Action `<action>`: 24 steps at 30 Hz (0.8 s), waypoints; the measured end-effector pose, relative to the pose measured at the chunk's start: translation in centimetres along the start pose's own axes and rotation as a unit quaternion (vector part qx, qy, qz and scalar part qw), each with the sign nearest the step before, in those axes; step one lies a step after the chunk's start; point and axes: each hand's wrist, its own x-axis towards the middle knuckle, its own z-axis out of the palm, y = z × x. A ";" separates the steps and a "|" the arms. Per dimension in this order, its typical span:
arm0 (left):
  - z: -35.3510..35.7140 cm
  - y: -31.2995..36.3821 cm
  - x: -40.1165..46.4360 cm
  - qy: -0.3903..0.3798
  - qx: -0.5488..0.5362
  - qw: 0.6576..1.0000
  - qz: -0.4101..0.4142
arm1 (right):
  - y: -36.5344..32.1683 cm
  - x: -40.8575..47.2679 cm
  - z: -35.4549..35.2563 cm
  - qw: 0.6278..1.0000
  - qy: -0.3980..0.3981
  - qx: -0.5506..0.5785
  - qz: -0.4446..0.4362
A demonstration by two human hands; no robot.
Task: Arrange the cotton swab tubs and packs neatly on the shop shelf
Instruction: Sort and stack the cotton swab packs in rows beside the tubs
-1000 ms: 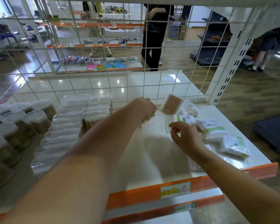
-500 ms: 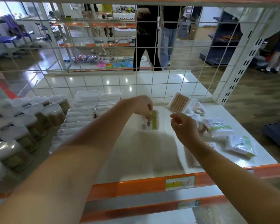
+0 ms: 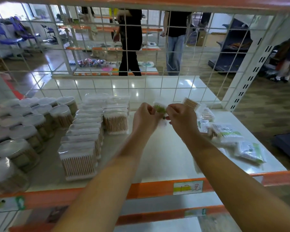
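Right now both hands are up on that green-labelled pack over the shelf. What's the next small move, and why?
Probably lower the green-labelled pack onto the bare shelf just right of the rectangular packs and stand it in line. The left hand and right hand both pinch it in the air, and the loose packs on the right are unsorted.
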 end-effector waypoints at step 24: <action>-8.3 0.5 -3.2 -0.086 0.222 0.942 0.238 | -0.1 -0.4 -0.5 0.979 -0.101 0.173 0.041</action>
